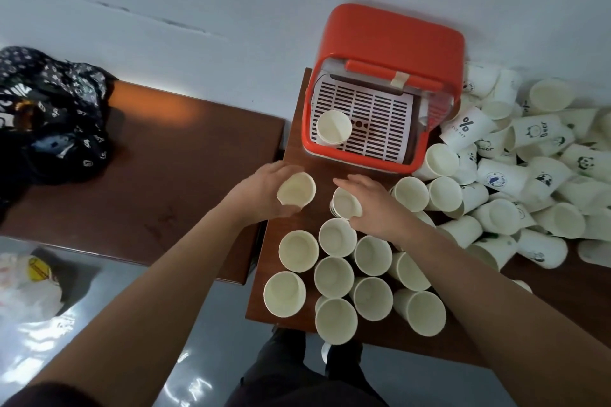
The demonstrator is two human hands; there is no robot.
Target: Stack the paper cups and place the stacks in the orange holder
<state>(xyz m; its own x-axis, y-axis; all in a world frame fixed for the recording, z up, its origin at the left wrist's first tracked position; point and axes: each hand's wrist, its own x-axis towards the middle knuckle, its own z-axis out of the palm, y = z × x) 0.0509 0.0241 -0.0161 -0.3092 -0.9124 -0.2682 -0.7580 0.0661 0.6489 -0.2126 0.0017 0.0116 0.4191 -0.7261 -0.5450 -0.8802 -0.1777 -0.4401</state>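
Head camera looked down on a brown table [148,182]: the left hand [261,193] curled round one paper cup [296,191], and the right hand [375,205] gripped a second cup [345,204] just beside it — both near the orange holder [393,40], where a short stack [334,126] stood inside. Upright cups [333,276] clustered nearer the person — a loose pile [529,172] lay to the right.

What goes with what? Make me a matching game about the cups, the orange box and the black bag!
1 cup in the left hand
2 cups in the orange holder
3 percent-sign cup
4 black patterned bag

A lying sideways in the cup pile
B on the left table
C gripped by fingers
D on the white slotted tray

Pairs: 1-C, 2-D, 3-A, 4-B
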